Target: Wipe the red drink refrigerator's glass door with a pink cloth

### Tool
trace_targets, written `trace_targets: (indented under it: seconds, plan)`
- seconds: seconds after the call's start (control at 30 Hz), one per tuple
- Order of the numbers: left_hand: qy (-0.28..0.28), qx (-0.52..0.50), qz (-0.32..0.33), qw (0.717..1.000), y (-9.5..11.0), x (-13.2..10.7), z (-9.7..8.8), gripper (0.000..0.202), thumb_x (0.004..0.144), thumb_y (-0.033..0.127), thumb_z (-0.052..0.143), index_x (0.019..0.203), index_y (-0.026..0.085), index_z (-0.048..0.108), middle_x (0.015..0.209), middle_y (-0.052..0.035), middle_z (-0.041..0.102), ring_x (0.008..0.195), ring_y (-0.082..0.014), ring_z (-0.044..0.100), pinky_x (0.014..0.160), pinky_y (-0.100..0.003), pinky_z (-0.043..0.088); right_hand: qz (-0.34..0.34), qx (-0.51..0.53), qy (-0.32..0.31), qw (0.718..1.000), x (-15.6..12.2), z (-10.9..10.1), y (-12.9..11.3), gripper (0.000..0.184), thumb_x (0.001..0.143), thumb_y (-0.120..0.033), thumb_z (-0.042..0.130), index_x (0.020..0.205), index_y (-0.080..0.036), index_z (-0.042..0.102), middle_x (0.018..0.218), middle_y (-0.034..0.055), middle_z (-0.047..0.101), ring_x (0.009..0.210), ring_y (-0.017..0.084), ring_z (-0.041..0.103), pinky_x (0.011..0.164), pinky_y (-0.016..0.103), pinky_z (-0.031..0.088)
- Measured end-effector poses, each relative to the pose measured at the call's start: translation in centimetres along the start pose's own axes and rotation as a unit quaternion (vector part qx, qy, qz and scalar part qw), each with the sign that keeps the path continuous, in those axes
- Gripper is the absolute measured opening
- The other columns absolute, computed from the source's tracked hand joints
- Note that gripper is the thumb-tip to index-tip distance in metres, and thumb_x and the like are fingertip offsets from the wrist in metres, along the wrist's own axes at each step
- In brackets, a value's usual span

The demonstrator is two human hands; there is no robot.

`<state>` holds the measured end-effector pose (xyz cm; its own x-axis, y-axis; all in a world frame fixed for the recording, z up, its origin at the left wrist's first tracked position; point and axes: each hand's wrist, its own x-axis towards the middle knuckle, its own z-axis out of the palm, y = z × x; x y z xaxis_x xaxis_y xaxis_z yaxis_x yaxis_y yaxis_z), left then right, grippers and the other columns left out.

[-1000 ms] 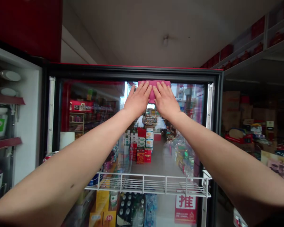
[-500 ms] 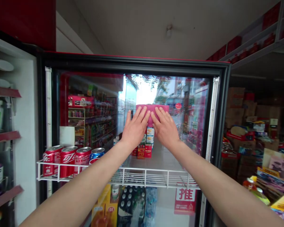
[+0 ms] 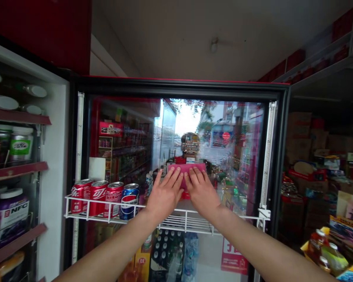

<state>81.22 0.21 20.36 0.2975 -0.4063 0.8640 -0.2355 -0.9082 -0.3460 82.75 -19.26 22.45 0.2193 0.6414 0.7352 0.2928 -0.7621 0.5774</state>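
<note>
A pink cloth (image 3: 176,169), folded flat, lies against the glass pane (image 3: 129,129) of an open fridge door. My left hand (image 3: 166,192) holds its left part to the glass, fingers extended over it. On its right part my right hand (image 3: 201,190) presses the same way, with the fingertips of both hands close together. The palms and most of the cloth's lower part are hidden behind the hands. Both forearms reach over the white wire rack (image 3: 191,221) fixed to the door.
Several drink cans (image 3: 99,197) stand in the rack, left of my hands. Bottles (image 3: 11,215) line the fridge shelves at far left. A black door frame (image 3: 282,156) borders the glass. At lower right are more bottles (image 3: 332,256) and stacked boxes. The glass mirrors shelves and a street.
Both hands have slid down the glass together with the pink cloth, toward the wire rack. The view has shifted, so the door and cans appear farther right.
</note>
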Motion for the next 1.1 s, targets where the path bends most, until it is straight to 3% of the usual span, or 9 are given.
trace_targets:
  seconds: [0.13,0.43,0.83,1.1]
  plan:
    - [-0.001,0.0,-0.001,1.0,-0.3,-0.1,-0.4,0.052,0.109,0.042,0.058,0.156,0.021,0.063,0.168,-0.0094,0.052,0.158,-0.03,0.051,0.141,-0.06,0.018,-0.008,-0.002,0.005,1.0,0.3,0.0,-0.3,0.05,0.103,-0.023,0.066,0.149,-0.004,0.066,0.152,0.0282,0.065,0.143,0.043,0.057,0.115,0.063,0.051]
    - [0.002,0.045,0.024,0.999,-3.2,2.8,-1.1,0.05,0.109,0.028,0.053,0.158,0.019,0.061,0.17,-0.0112,0.051,0.158,-0.0314,0.051,0.138,-0.061,0.025,-0.028,-0.03,0.059,0.997,2.9,0.1,1.4,0.05,0.104,-0.016,0.061,0.151,-0.002,0.064,0.153,0.0274,0.064,0.144,0.042,0.057,0.122,0.063,0.045]
    - [0.029,0.077,0.003,0.997,-10.1,12.0,-5.8,0.056,0.111,0.028,0.043,0.166,0.018,0.05,0.175,-0.0159,0.044,0.165,-0.0363,0.039,0.135,-0.069,0.024,-0.026,-0.007,0.116,0.993,14.1,-1.7,6.7,0.054,0.11,-0.019,0.052,0.16,0.002,0.053,0.168,0.0287,0.049,0.16,0.043,0.043,0.133,0.063,0.035]
    - [0.026,0.085,-0.019,0.996,-13.6,18.3,-8.2,0.058,0.112,0.023,0.034,0.169,0.013,0.042,0.179,-0.0158,0.038,0.168,-0.0346,0.032,0.137,-0.064,0.022,-0.004,0.05,0.116,0.992,21.9,-3.7,9.9,0.058,0.109,-0.014,0.038,0.164,0.0,0.047,0.174,0.0249,0.042,0.166,0.038,0.034,0.138,0.061,0.027]
